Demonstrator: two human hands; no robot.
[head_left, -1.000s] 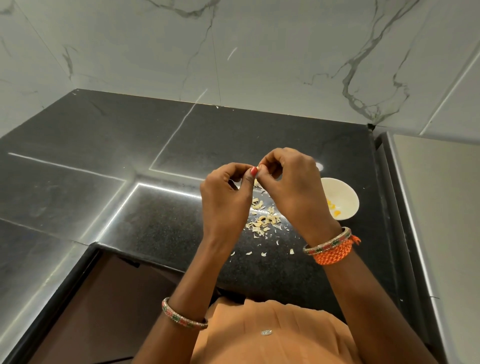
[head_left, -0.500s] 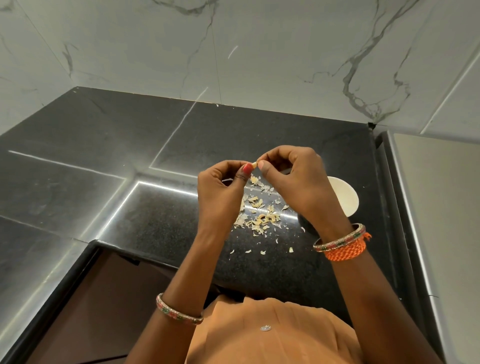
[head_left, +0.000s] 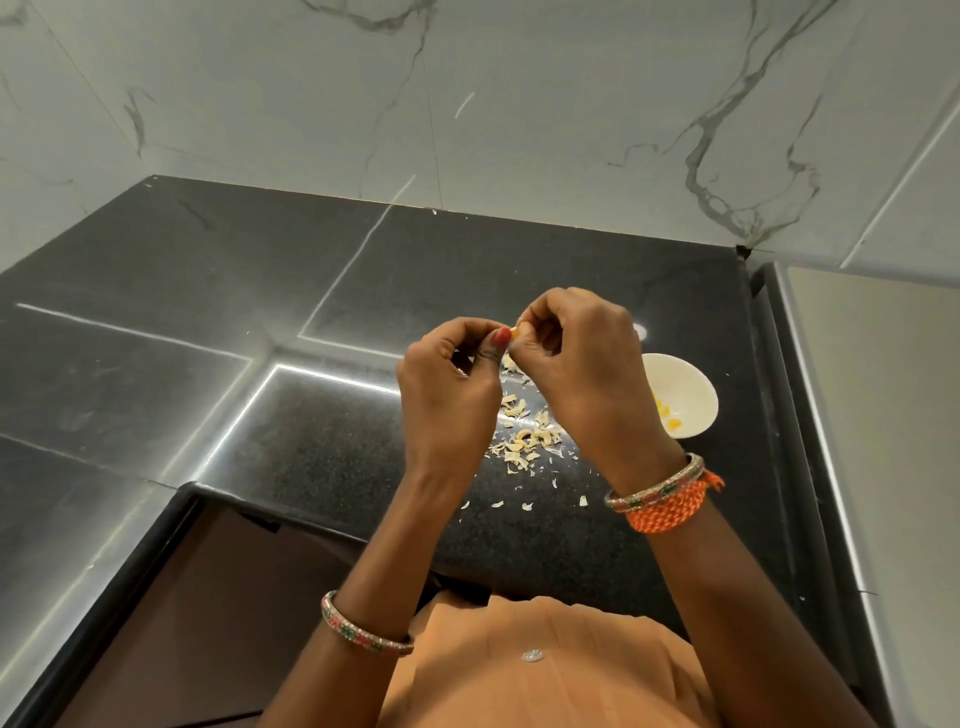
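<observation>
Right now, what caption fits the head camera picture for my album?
Left hand and right hand pinch a small yellow piece over pale peels, white bowl beside.

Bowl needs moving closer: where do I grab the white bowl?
Pinch the white bowl at its bare right rim, coming from the right and above. It sits upright and shallow, the right hand, pinching a kernel, hides its left edge, and the yellow pieces lie left of centre.

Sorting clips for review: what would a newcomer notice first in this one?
Mid-frame, the left hand and right hand pinch a small yellow piece between their fingertips above the black counter. Under them lies a pile of pale peels, and a white bowl with a few yellow bits sits to the right.
</observation>
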